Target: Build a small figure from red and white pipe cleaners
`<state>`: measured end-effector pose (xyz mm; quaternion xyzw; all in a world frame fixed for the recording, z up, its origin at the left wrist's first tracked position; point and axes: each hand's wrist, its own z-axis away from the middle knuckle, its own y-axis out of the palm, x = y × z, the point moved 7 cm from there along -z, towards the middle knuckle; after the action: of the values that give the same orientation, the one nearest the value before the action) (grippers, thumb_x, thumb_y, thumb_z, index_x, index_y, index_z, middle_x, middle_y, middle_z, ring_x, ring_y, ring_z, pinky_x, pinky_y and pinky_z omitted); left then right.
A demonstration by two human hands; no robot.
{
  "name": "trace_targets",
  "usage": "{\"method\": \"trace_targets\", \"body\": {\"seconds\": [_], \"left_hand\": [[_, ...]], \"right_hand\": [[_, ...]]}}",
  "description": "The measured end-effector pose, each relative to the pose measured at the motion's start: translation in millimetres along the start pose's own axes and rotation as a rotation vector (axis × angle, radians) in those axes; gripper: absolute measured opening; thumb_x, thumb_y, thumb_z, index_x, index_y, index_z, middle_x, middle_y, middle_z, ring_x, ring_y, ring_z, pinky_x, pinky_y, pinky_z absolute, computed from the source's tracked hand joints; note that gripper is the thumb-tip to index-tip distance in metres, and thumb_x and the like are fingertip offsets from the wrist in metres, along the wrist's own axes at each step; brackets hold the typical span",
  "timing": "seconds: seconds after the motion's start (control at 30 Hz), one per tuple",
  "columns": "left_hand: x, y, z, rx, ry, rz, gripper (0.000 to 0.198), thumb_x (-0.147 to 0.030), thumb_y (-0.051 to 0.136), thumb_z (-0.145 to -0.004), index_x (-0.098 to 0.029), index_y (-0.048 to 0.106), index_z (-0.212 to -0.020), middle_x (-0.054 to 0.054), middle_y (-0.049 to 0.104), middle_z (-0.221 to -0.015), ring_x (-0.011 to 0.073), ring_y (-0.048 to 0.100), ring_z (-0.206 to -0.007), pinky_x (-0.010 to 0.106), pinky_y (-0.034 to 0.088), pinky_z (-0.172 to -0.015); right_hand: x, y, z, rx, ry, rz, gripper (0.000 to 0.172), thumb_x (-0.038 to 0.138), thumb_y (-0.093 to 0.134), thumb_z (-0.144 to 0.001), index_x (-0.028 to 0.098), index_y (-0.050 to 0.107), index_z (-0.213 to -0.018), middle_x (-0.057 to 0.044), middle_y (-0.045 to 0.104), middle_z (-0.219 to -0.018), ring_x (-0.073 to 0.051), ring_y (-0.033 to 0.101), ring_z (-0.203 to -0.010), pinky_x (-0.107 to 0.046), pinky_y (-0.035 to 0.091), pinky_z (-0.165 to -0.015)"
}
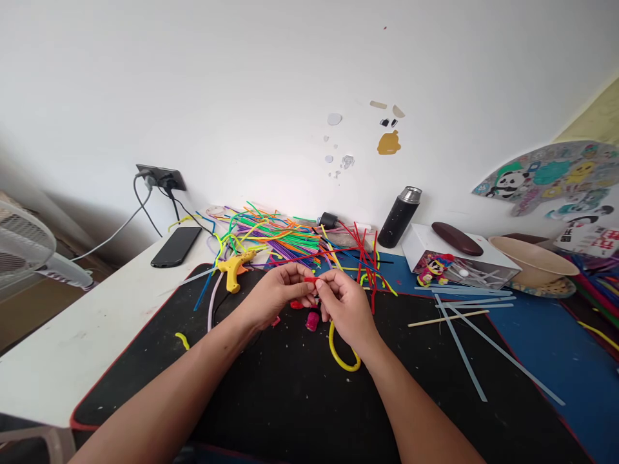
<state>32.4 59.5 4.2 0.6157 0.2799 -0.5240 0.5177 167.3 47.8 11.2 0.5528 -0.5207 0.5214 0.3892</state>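
Observation:
My left hand (275,296) and my right hand (347,308) meet over the middle of the black mat (271,399). Pinched between their fingertips is a short piece of red pipe cleaner (310,280). Just beneath the fingers sits a small magenta fuzzy piece (313,321) with a dark top; whether a hand touches it I cannot tell. A red bit (296,305) lies close to my left fingers. Partly hidden by my right hand, a yellow loop (345,366) rests on the mat.
Colourful pipe cleaners (290,238) are heaped along the wall, with a yellow glue gun (233,270) in front. A phone (176,247) lies left. At right are a black flask (399,217), a white box (420,248), a small fuzzy figure (432,272) and glue sticks (461,348).

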Motion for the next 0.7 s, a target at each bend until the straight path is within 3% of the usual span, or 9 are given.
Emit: {"method": "trace_targets", "body": {"seconds": [0.3, 0.5, 0.7], "left_hand": [[-2, 2.6, 1, 0.02, -0.015, 0.062, 0.047, -0.031, 0.099, -0.061, -0.013, 0.068, -0.092, 0.002, 0.074, -0.078, 0.0123, 0.072, -0.062, 0.02, 0.056, -0.061], [-7, -2.8, 1, -0.017, 0.027, -0.02, 0.043, -0.042, 0.094, -0.07, -0.013, 0.071, -0.091, 0.005, 0.075, -0.08, 0.0148, 0.073, -0.065, 0.025, 0.06, -0.066], [-16, -7.5, 4, -0.128, 0.227, -0.227, 0.038, -0.049, 0.085, -0.079, -0.016, 0.069, -0.088, 0.003, 0.074, -0.077, 0.0167, 0.071, -0.068, 0.029, 0.06, -0.068]], "right_hand": [[0, -1, 1, -0.019, 0.012, -0.035, 0.022, 0.041, 0.062, -0.094, 0.021, 0.058, -0.085, 0.007, 0.056, -0.058, -0.009, 0.051, -0.042, -0.02, 0.039, -0.042], [-1, -1, -1, -0.01, 0.025, -0.069, 0.022, 0.042, 0.061, -0.094, 0.022, 0.058, -0.088, 0.008, 0.053, -0.056, -0.01, 0.05, -0.041, -0.021, 0.041, -0.042], [-3, 4, 0, 0.031, 0.055, -0.057, 0.025, 0.047, 0.064, -0.094, 0.022, 0.06, -0.096, 0.008, 0.054, -0.058, -0.01, 0.049, -0.041, -0.02, 0.039, -0.042]]}}
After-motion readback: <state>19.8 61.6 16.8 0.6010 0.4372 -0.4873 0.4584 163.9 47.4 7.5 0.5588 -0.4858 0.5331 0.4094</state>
